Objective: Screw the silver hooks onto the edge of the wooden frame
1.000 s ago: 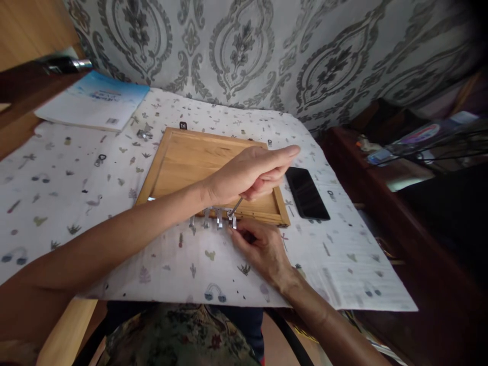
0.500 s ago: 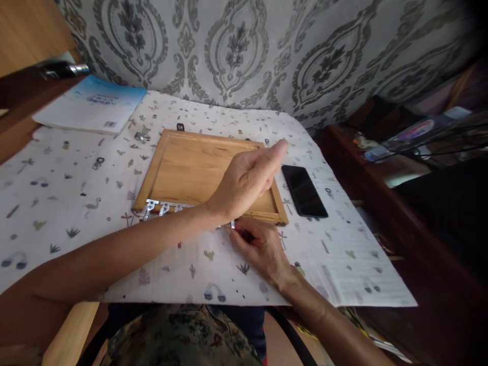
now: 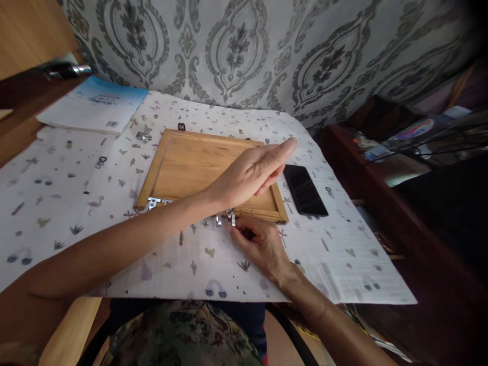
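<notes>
A shallow wooden frame (image 3: 190, 162) with a flat panel lies on the table. Along its front edge runs a silver metal strip with several small clip-like parts (image 3: 152, 203), partly hidden under my left forearm. My left hand (image 3: 251, 175) hovers over the frame's right half, fingers stretched out together toward the phone; nothing shows in it. Just in front of the frame, my right hand (image 3: 263, 246) is closed, thumb and index finger pinching the shiny metal clip (image 3: 231, 218) at the right end of the row. Another metal clip (image 3: 218, 220) stands left of it.
A black phone (image 3: 305, 190) lies right of the frame. Small metal pieces (image 3: 144, 136) and dark ring-shaped bits (image 3: 101, 162) are scattered on the patterned tablecloth (image 3: 76, 203). At the back left is a blue-and-white booklet (image 3: 97, 104). A patterned curtain (image 3: 236, 51) hangs behind.
My left hand has shifted slightly to the right and its forearm has moved a little. My right hand stays at the same clip, and more of the metal parts beside it now show.
</notes>
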Demonstrator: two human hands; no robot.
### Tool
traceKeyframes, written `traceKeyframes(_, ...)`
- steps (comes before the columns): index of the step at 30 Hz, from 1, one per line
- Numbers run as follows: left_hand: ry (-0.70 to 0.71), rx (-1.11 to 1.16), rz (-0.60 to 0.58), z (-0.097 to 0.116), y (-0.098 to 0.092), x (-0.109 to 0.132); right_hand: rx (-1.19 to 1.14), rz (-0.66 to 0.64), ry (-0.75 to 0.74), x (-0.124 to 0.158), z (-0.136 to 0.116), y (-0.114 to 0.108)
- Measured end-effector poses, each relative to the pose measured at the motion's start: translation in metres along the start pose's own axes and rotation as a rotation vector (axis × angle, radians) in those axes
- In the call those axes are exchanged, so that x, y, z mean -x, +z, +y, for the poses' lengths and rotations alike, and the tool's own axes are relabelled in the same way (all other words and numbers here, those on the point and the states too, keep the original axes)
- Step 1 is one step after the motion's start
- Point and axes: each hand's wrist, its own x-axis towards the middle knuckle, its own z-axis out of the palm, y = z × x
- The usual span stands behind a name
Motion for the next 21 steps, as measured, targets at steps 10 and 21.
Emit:
traceKeyframes(10, 0.132, -0.009, 0.076, -0.003, 0.02, 0.005, -0.021, 0.007, 0.009, -0.002, -0.001, 0.0)
traceKeyframes(21, -0.091, 0.037, -0.451, 0.001, -0.004, -0.014, -0.016, 0.023, -0.054, -0.002, -0.001, -0.002)
